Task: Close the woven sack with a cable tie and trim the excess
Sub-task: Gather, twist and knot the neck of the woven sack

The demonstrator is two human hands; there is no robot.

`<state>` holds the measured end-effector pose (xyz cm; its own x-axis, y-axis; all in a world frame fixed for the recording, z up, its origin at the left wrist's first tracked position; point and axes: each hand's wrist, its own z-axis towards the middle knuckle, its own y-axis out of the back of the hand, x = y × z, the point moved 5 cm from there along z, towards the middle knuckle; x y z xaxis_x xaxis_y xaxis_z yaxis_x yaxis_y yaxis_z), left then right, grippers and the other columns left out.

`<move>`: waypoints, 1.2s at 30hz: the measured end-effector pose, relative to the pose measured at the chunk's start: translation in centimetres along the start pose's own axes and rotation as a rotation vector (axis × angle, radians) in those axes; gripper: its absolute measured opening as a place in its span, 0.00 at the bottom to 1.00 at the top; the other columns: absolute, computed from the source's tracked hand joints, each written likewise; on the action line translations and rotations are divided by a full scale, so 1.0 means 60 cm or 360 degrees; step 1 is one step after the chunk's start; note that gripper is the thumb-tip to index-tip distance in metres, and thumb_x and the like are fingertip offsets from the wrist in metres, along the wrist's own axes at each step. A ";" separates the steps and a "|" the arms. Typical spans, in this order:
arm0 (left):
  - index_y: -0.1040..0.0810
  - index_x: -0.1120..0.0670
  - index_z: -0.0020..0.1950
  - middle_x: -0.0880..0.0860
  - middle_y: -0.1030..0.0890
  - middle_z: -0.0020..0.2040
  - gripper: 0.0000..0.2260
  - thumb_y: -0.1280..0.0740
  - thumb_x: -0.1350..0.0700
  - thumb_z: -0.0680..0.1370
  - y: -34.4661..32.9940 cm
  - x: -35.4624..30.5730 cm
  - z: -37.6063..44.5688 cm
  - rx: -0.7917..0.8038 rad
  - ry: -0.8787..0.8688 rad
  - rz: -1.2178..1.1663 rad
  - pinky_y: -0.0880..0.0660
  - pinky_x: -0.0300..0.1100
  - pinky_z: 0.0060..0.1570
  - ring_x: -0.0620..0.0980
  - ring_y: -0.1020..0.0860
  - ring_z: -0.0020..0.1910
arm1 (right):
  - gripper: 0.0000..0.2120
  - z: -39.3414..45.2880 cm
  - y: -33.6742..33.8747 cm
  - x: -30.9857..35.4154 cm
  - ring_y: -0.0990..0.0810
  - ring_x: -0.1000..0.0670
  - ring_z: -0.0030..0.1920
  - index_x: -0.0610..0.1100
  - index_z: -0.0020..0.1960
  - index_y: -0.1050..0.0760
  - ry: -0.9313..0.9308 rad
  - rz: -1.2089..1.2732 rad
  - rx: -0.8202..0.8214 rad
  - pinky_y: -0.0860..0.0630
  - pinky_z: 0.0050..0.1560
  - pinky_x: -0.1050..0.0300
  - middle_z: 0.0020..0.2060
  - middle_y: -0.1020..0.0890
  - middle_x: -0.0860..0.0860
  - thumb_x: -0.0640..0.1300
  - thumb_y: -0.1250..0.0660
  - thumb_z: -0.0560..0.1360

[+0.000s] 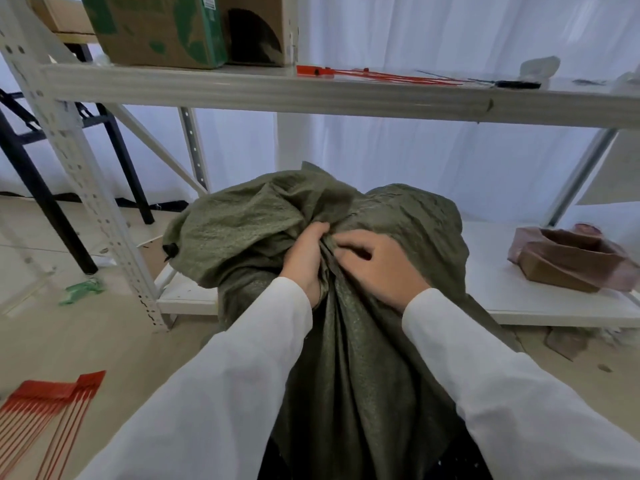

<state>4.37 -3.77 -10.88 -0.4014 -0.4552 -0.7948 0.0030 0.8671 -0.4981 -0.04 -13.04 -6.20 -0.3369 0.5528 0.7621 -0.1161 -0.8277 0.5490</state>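
Both sleeved arms reach forward, left hand and right hand gripping sack.

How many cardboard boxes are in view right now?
3. A green-printed box and a plain brown box stand side by side on the top shelf; an open box lies on the lower shelf at right. Others may be hidden.
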 end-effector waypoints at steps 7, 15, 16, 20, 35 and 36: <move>0.24 0.58 0.61 0.58 0.17 0.53 0.19 0.36 0.50 0.73 0.001 -0.005 -0.006 -0.0093 -0.0017 -0.0058 0.23 0.45 0.42 0.57 0.19 0.50 | 0.28 -0.021 0.124 -0.091 0.29 0.46 0.64 0.50 0.63 0.31 -0.0689 -0.0075 -0.1006 0.33 0.67 0.47 0.60 0.27 0.50 0.63 0.34 0.68; 0.21 0.59 0.55 0.56 0.17 0.48 0.14 0.38 0.52 0.76 -0.019 -0.012 -0.020 0.0085 -0.0057 -0.0069 0.22 0.40 0.35 0.53 0.18 0.42 | 0.30 -0.016 0.046 -0.116 0.24 0.48 0.61 0.43 0.67 0.30 -0.0807 -0.0031 -0.0068 0.34 0.57 0.61 0.59 0.22 0.48 0.57 0.32 0.71; 0.21 0.59 0.54 0.56 0.17 0.47 0.14 0.38 0.52 0.76 -0.019 -0.012 -0.021 0.0098 -0.0059 -0.0044 0.22 0.40 0.36 0.52 0.18 0.42 | 0.21 -0.012 0.043 -0.113 0.22 0.48 0.58 0.44 0.61 0.24 -0.0747 -0.0101 -0.0052 0.33 0.54 0.61 0.54 0.19 0.49 0.54 0.33 0.73; 0.22 0.58 0.58 0.58 0.18 0.54 0.16 0.35 0.50 0.75 -0.014 -0.016 -0.017 0.0114 -0.0091 0.0041 0.23 0.46 0.49 0.55 0.19 0.51 | 0.11 -0.007 0.050 -0.089 0.25 0.51 0.40 0.47 0.35 0.27 -0.0544 -0.0058 -0.0231 0.33 0.41 0.59 0.32 0.25 0.53 0.44 0.38 0.76; 0.20 0.57 0.56 0.54 0.17 0.53 0.18 0.30 0.48 0.72 -0.023 0.000 -0.024 0.0291 -0.0177 0.0534 0.25 0.41 0.55 0.50 0.19 0.54 | 0.14 -0.016 -0.009 -0.023 0.23 0.59 0.50 0.50 0.56 0.27 -0.0307 0.0344 0.0374 0.29 0.49 0.66 0.48 0.21 0.56 0.37 0.41 0.75; 0.20 0.57 0.55 0.54 0.16 0.52 0.17 0.30 0.48 0.72 -0.019 0.001 -0.023 0.0243 -0.0138 0.0566 0.24 0.41 0.54 0.50 0.18 0.52 | 0.10 -0.016 -0.018 -0.023 0.24 0.56 0.49 0.48 0.52 0.27 -0.0318 0.0221 0.0426 0.29 0.50 0.62 0.47 0.21 0.53 0.38 0.40 0.74</move>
<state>3.05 -4.48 -9.89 -0.2720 -0.1530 -0.9501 0.2669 0.9366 -0.2272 -0.35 -13.00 -8.18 -0.1397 0.4665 0.8734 0.1754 -0.8565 0.4855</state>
